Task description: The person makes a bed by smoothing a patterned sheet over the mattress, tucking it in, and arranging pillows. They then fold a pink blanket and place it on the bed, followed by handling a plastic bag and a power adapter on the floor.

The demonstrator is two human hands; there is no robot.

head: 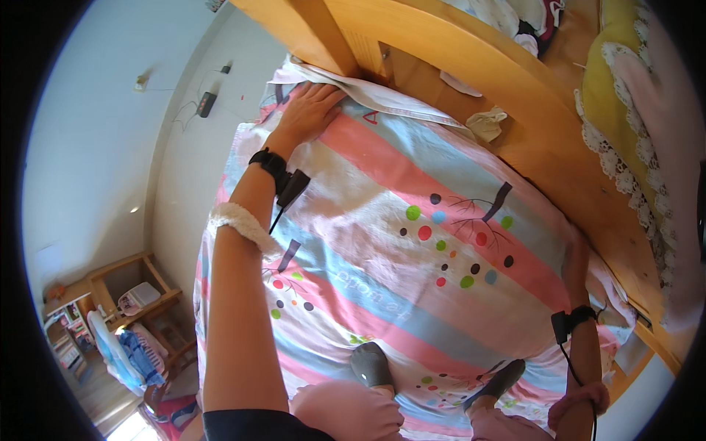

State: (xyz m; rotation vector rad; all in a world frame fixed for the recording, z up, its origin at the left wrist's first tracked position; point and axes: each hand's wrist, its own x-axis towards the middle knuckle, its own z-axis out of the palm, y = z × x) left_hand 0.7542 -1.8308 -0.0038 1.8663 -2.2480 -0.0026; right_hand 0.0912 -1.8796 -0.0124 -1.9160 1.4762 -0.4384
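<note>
A striped bed sheet (380, 220) in pink, blue and white, printed with dots and trees, covers the mattress below me, softly wrinkled in its middle. My left hand (313, 109) lies flat on it, palm down, at the corner beside the wooden headboard, where a folded white edge of cloth runs past the fingertips. At the right, my right hand (576, 256) reaches to the sheet's edge by the same board; its fingers are hidden or blurred there. Both wrists wear black bands with small devices and cables. My feet in grey socks (370, 364) stand on the sheet.
The wooden bed board (474, 49) curves along the top and right. Behind it lie crumpled cloth (486, 124) and a yellow lace-edged fabric (606, 110). A power strip (206, 105) is by the wall at left. A chair with clothes (138, 353) stands at lower left.
</note>
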